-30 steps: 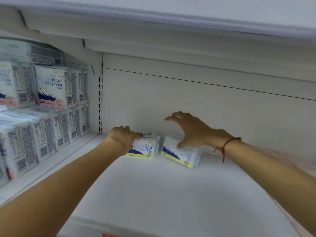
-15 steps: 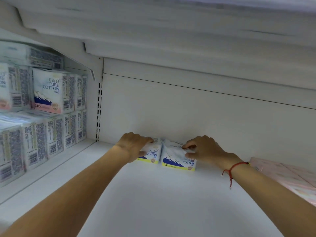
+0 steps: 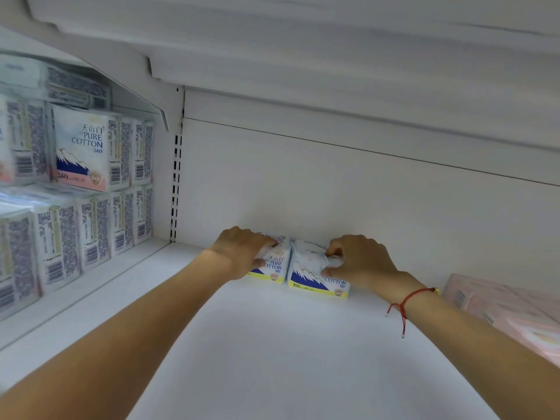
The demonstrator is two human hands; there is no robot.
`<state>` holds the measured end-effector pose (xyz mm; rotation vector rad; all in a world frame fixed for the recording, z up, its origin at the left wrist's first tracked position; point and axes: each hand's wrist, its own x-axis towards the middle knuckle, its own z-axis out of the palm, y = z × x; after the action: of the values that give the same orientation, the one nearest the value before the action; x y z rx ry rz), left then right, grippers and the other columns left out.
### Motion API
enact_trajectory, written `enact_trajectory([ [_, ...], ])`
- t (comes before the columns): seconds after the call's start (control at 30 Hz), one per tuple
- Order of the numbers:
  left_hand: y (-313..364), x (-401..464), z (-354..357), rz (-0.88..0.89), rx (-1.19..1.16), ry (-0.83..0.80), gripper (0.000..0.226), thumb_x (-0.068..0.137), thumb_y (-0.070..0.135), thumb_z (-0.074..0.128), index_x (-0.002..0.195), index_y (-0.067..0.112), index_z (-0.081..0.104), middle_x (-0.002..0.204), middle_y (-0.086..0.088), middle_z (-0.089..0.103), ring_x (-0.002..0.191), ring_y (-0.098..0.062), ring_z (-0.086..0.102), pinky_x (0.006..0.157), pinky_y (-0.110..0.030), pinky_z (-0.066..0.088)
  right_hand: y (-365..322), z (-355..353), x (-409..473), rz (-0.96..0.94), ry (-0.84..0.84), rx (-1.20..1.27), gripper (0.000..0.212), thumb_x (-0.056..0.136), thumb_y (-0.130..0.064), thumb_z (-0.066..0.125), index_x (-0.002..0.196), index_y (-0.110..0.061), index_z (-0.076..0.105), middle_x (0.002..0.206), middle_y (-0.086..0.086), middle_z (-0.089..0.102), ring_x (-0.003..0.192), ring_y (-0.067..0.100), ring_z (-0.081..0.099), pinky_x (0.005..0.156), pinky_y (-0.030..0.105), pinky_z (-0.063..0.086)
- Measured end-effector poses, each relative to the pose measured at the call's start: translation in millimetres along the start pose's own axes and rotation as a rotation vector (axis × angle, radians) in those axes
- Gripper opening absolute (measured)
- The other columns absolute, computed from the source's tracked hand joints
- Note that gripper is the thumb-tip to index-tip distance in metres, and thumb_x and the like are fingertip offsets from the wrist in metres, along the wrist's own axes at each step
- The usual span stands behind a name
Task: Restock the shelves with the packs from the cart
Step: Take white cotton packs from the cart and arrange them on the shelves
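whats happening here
A person is stocking a white shelf. The left hand holds one cotton pack and the right hand pinches a second pack; the two stand side by side at the back. More packs fill the bay to the left.

Both hands grip at the back wall (image 3: 333, 192): the left hand (image 3: 242, 251) on the left pack (image 3: 274, 265), the right hand (image 3: 360, 260) on the right pack (image 3: 309, 275). The packs touch, so no gap lies between the grips. Behind them the wall blocks. Toward the person, bare shelf (image 3: 288, 353) lies open. Left of the grips, floor runs free to the stacked packs (image 3: 91, 189). Right of them, pink packs (image 3: 500, 307) stand near.
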<state>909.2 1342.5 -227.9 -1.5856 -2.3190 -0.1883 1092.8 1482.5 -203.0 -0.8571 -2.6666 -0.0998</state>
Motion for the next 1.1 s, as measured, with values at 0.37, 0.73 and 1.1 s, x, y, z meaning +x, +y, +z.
enact_trajectory([
  [0.37, 11, -8, -3, -0.055, -0.052, -0.013, 0.049, 0.099, 0.031, 0.045, 0.145, 0.035, 0.029, 0.146, 0.005, 0.039, 0.131, -0.021, 0.040, 0.100, -0.032, 0.037, -3, 6, -15, -0.115, 0.024, -0.121, 0.033, 0.092, -0.042, 0.049, 0.118, -0.022, 0.046, 0.118, -0.003, 0.054, 0.106, 0.018, 0.052, 0.076, 0.028, 0.041],
  [0.73, 12, -6, 2, -0.014, -0.049, 0.029, 0.049, 0.099, 0.034, 0.042, 0.145, 0.038, 0.027, 0.147, 0.009, 0.037, 0.133, -0.019, 0.037, 0.098, -0.032, 0.038, 2, 3, -16, -0.073, 0.012, -0.132, 0.034, 0.090, -0.041, 0.052, 0.118, -0.023, 0.047, 0.119, -0.005, 0.054, 0.107, 0.017, 0.051, 0.072, 0.027, 0.034],
  [1.1, 10, -4, 6, -0.030, -0.082, 0.012, 0.051, 0.097, 0.036, 0.047, 0.145, 0.037, 0.029, 0.145, 0.004, 0.036, 0.132, -0.020, 0.034, 0.103, -0.030, 0.033, 1, 7, -17, -0.075, -0.009, -0.125, 0.038, 0.091, -0.041, 0.050, 0.124, -0.022, 0.041, 0.126, -0.003, 0.050, 0.111, 0.016, 0.050, 0.083, 0.027, 0.044],
])
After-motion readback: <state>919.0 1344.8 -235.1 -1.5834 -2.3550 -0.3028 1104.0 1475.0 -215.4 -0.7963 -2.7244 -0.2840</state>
